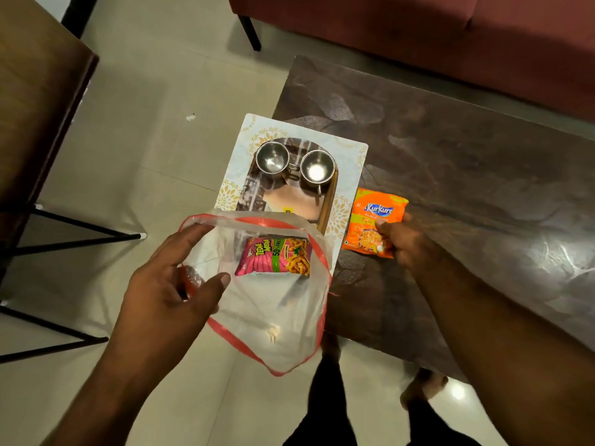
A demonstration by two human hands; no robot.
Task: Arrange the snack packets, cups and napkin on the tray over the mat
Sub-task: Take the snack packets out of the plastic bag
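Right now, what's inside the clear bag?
One pink snack packet shows through the clear bag, which the left hand holds open by the red-trimmed rim. Nothing else shows inside, though the hand covers its left part.

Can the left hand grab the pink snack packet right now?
Probably not straight away. The left hand is holding the clear plastic bag, and the pink snack packet shows through that bag, so the plastic seems to be in the way until the hand lets go or reaches inside.
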